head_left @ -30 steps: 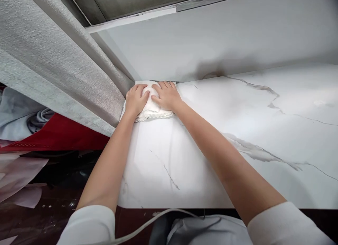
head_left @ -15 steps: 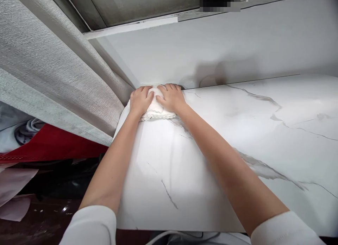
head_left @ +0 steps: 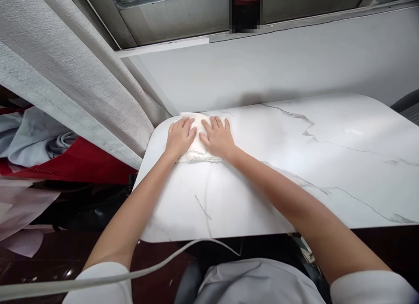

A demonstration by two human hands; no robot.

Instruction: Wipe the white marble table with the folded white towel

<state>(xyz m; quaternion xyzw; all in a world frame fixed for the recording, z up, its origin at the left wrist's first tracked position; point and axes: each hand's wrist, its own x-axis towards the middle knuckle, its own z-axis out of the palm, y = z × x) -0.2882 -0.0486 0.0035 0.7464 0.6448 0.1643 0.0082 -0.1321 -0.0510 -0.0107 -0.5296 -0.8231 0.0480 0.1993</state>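
Observation:
A folded white cloth (head_left: 198, 146) with a ruffled near edge lies on the white marble-patterned tabletop (head_left: 262, 138), close to its far left corner. My left hand (head_left: 181, 136) presses down on the cloth's left part, fingers stretched forward. On its right part rests my right hand (head_left: 216, 136), palm down with the fingers spread. The thumbs point toward each other, with a strip of cloth showing between them. Both hands lie flat on the cloth rather than gripping it; part of it is hidden beneath them.
A light grey curtain (head_left: 94, 68) hangs along the table's left side. Behind the table stands a pale wall panel (head_left: 196, 85) below a metal window frame (head_left: 170, 22). A white cable (head_left: 170, 258) crosses in front of the table. Red fabric (head_left: 85, 164) and clothes lie at left.
My hands and the cloth have come slightly back from the table's far edge. The view has shifted, showing more of the window frame, the cable and the table's rounded right end.

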